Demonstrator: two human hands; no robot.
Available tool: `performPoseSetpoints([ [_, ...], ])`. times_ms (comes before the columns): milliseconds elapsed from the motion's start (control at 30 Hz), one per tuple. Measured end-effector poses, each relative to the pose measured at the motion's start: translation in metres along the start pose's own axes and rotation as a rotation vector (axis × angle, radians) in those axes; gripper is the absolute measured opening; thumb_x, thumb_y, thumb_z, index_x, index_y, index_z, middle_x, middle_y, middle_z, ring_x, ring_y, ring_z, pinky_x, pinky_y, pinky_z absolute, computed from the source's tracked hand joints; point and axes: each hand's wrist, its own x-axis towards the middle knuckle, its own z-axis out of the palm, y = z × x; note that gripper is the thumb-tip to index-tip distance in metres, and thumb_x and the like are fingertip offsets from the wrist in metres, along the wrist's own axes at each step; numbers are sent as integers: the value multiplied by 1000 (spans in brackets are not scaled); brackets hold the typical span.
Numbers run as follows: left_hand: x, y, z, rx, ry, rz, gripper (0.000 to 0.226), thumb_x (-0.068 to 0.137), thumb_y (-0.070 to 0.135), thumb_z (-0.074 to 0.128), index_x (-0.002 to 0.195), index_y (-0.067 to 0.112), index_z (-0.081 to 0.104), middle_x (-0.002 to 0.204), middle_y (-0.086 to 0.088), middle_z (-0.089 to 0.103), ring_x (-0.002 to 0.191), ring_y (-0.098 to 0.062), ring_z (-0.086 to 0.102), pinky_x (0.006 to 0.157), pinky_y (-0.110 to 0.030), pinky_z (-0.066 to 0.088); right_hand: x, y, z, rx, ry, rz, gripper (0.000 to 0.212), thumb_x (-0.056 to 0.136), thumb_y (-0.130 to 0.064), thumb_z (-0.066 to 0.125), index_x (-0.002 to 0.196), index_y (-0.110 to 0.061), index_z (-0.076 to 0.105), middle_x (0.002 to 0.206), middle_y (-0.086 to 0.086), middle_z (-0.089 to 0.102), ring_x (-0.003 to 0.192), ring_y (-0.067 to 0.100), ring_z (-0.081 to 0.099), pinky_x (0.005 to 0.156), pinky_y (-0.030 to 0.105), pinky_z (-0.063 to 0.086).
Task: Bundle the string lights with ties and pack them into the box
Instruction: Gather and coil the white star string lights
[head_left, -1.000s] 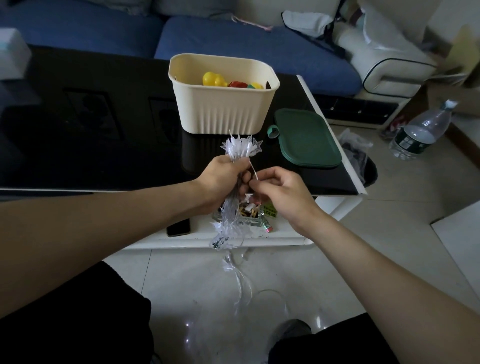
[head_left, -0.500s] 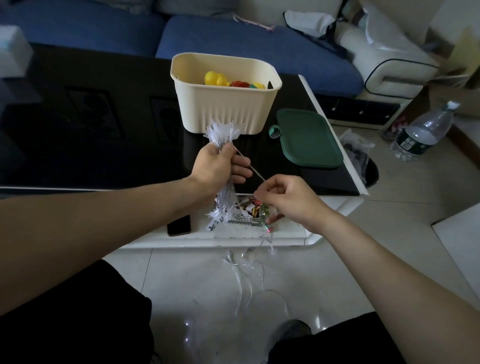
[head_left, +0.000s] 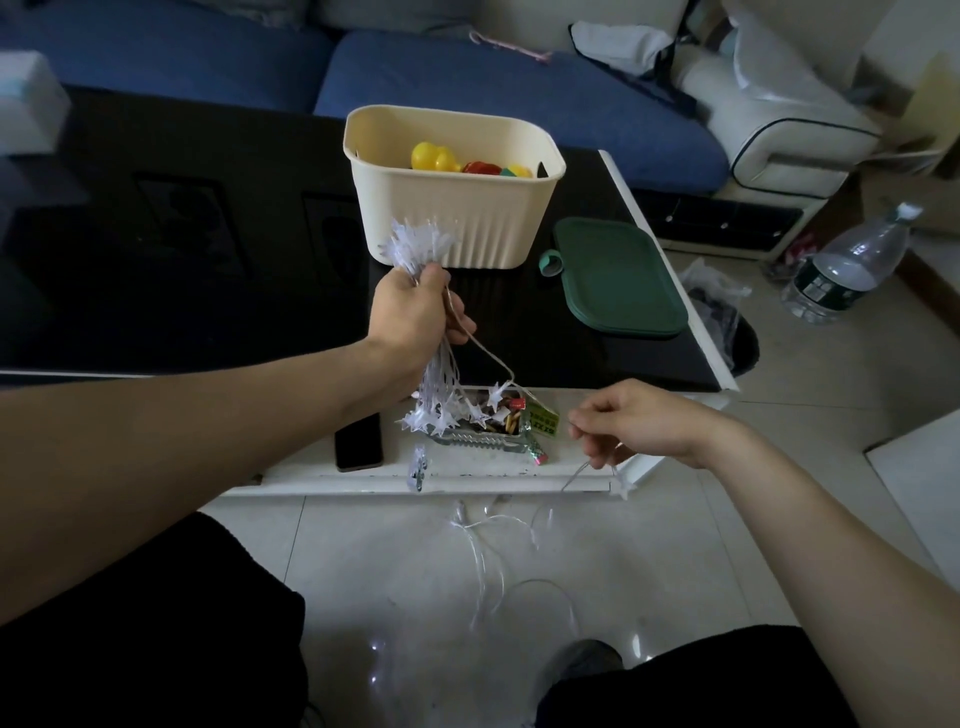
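A low table (head_left: 208, 260) with a glossy black top and a white rim fills the middle of the room, with a blue-cushioned sofa (head_left: 467, 88) behind it and pale tiled floor (head_left: 779, 374) around it. On the black glass stands a cream plastic box (head_left: 457, 208) with ribbed walls and rounded corners, a few bright yellow and red toys showing inside; its flat dark-green lid (head_left: 621, 278), rounded and with a small loop tab, lies just beside it to the right. The left hand (head_left: 415, 317) is closed tight round a bunch of string lights (head_left: 422, 244), whose frosted white star shapes bristle above the fist right in front of the box's wall, while more stars and thin clear wire hang below it onto the table's white front ledge. One strand runs from that fist down toward the right hand (head_left: 631, 423), which is curled and pinches a fine wire near the table's edge; the rest of the wire trails in loose loops on the floor. On the ledge lie a dark phone (head_left: 358, 441) and a clear glass tray (head_left: 488, 431) of small wrapped bits. A clear plastic water bottle (head_left: 847, 265) stands on the tiles at the right, near a crumpled plastic bag (head_left: 719, 301).
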Motion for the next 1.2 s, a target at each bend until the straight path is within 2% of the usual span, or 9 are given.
performPoseSetpoints([
  [200,-7,2,5,-52,-85,-106,17,102,15,44,91,5,52,58,-6,54,49,-23,59,59,-38,52,-1,-2,-1,36,140,-92,20,94,-28,70,87,-10,69,60,-4,62,64,15,59,77,42,58],
  [267,-10,2,7,-45,-114,-124,21,102,16,44,86,5,53,60,-9,57,53,-27,63,58,-38,55,-4,-10,2,32,171,-154,16,92,-29,72,87,-13,69,61,-6,63,58,6,59,65,32,58],
  [367,-13,2,9,-34,-177,-138,25,102,16,45,81,5,52,60,-10,56,51,-28,61,55,-36,53,-8,-22,8,42,218,-252,14,92,-27,72,88,-14,69,63,-4,64,50,1,55,50,17,45],
  [500,-14,0,11,-1,-263,-147,25,104,18,43,82,9,50,59,-5,47,45,-20,50,50,-30,45,-9,-29,10,180,161,-342,6,88,-11,75,92,-12,71,70,-5,67,56,-2,58,53,12,44],
  [633,-16,-4,14,48,-285,-164,20,104,18,42,89,8,50,62,-4,44,48,-18,45,51,-30,41,-7,-29,13,220,154,-407,14,84,-1,77,92,-12,71,76,0,68,64,1,61,58,13,47],
  [767,-17,-9,18,79,-324,-154,12,102,13,47,91,7,48,62,-4,43,47,-18,45,51,-31,41,-4,-29,16,163,216,-435,10,86,-5,77,90,-12,73,67,-11,70,58,-3,61,55,11,45],
  [933,-21,-13,18,211,-386,-26,16,104,13,42,88,9,45,63,-4,40,46,-16,45,51,-31,41,-9,-32,15,19,84,-337,5,94,-16,70,92,-16,75,74,-5,75,49,0,56,49,16,43],
  [1067,-17,-14,16,232,-332,-1,31,105,15,40,74,10,45,64,-5,46,48,-17,47,55,-34,43,-14,-36,19,117,-104,-320,8,97,-16,65,92,-16,71,79,0,73,56,11,54,54,25,44],
  [1200,-14,-15,14,251,-330,-18,35,105,20,44,73,9,51,66,-13,54,56,-25,51,66,-42,46,-13,-39,24,90,-39,-307,10,98,-19,64,90,-16,70,75,-3,71,55,10,54,54,27,43],
])
